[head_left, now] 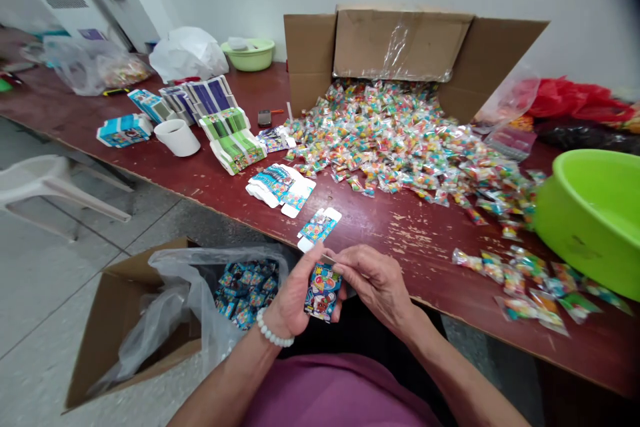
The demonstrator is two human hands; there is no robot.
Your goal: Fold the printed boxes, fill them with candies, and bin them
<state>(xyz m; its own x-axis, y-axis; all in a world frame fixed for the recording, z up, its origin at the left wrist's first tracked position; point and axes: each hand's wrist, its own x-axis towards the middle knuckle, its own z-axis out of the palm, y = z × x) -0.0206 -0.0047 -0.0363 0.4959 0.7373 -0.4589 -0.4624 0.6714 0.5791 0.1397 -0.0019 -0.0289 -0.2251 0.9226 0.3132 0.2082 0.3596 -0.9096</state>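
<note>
I have a small blue box (323,293) in front of me at the lower centre of the frame, just off the table edge. My left hand (295,300), with a pale bead bracelet (274,331) at its wrist, is wrapped around the box's side. My right hand (375,280) pinches its upper edge between thumb and forefinger; my fingers cover much of that end, so I can't tell how far the flap is folded.

Just above my hands, a flat blue carton (319,227) lies on the dark red table (385,217), with more blue cartons (275,183) beyond it. Left of those stand green cartons (233,137) and a white roll (176,138).

A heap of wrapped sweets (385,137) spreads from a tipped cardboard box (400,47) at upper centre towards a bright green basin (570,227) at the right edge. A few loose packets (515,279) lie in front of the basin. At lower left, an open carton (97,340) with a clear plastic liner (197,297) holds many small blue packs (250,290).
</note>
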